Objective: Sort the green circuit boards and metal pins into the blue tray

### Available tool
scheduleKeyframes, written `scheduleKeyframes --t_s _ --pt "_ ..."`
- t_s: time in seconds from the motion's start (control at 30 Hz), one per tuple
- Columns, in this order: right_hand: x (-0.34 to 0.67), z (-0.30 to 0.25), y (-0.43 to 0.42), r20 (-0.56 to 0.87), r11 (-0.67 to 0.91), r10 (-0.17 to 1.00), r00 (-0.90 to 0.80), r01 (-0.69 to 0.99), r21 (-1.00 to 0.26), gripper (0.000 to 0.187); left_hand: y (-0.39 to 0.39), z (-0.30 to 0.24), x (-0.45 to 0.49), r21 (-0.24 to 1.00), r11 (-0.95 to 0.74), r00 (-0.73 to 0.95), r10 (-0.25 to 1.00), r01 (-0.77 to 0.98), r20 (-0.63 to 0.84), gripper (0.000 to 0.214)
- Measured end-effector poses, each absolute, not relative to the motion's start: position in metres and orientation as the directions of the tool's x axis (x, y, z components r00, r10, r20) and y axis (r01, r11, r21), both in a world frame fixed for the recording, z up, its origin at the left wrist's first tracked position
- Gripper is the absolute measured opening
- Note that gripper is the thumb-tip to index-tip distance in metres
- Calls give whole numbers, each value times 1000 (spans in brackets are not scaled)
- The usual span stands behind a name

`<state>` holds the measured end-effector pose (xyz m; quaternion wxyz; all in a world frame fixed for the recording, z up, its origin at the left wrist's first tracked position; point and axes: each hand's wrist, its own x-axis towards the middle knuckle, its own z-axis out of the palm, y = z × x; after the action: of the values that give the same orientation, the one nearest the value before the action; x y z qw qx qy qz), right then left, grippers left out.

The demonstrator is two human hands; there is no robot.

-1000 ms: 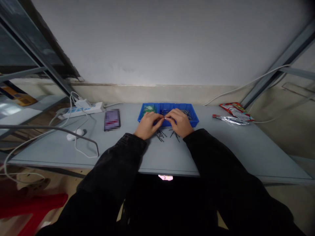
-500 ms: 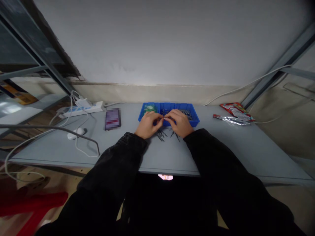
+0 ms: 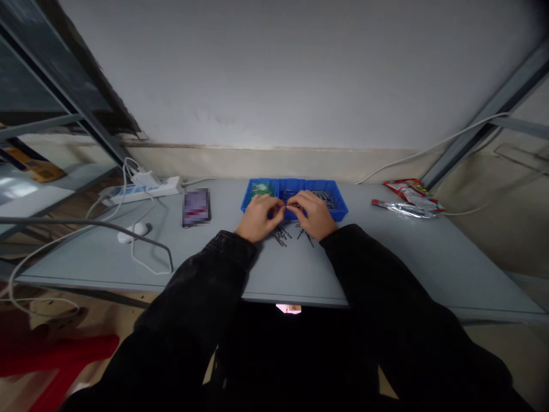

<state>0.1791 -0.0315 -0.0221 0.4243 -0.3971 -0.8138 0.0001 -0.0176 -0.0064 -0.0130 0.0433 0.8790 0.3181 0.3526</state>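
My left hand [image 3: 259, 218] and my right hand [image 3: 315, 214] meet fingertip to fingertip in front of three blue bins [image 3: 342, 213]. Both are closed in a pinch; whatever lies between the fingertips is too small to name. Green and pale pieces [image 3: 262, 189] fill the left bin. Dark thin parts show in the middle bin, partly behind my fingers, and grey metal-looking parts [image 3: 329, 199] lie in the right one. Below my hands, on the table, are two loose groups of thin dark pieces, one at the left [image 3: 281, 236] and one at the right [image 3: 305, 234].
On the grey table [image 3: 295, 274] a dark phone-like object [image 3: 196, 207] lies left of the bins. Farther left are a white power strip [image 3: 148, 191], cables and a white earbud case [image 3: 132, 232]. Red and silver packets [image 3: 414, 197] lie at the right. A wall stands behind.
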Motion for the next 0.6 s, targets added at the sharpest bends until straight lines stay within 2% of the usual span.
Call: scheduleKeyframes --t_s 0.6 --pt "179 -21 -31 722 709 606 -333 638 -300 13 -6 -14 -18 307 -801 551 583 514 598 15"
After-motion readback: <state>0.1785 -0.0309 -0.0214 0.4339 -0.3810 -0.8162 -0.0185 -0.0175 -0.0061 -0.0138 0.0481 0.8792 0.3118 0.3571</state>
